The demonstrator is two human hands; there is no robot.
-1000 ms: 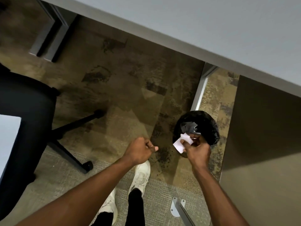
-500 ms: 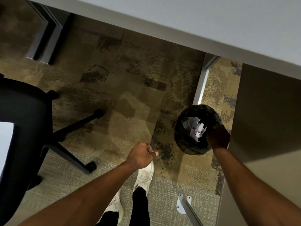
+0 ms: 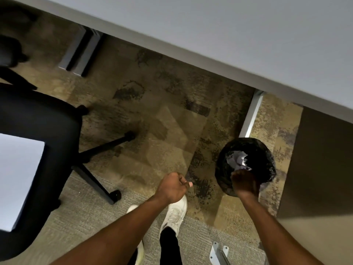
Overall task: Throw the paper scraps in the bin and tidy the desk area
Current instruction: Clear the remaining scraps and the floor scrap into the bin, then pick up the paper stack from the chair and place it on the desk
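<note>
Black-lined bin point(image 3: 265, 159) holding crumpled paper scraps point(image 3: 237, 160), right hand point(image 3: 245, 183) above (grip unclear), left hand point(image 3: 172, 187) fisted.

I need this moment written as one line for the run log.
stage: binning | crumpled white paper scraps: inside black-lined round bin | right hand: over bin's near rim | left hand: fisted, contents hidden

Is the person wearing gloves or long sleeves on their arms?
No. The left hand and right hand are bare, with no gloves. Both forearms are uncovered as far as the picture shows, with no sleeves, watch or bracelets in sight.
</note>
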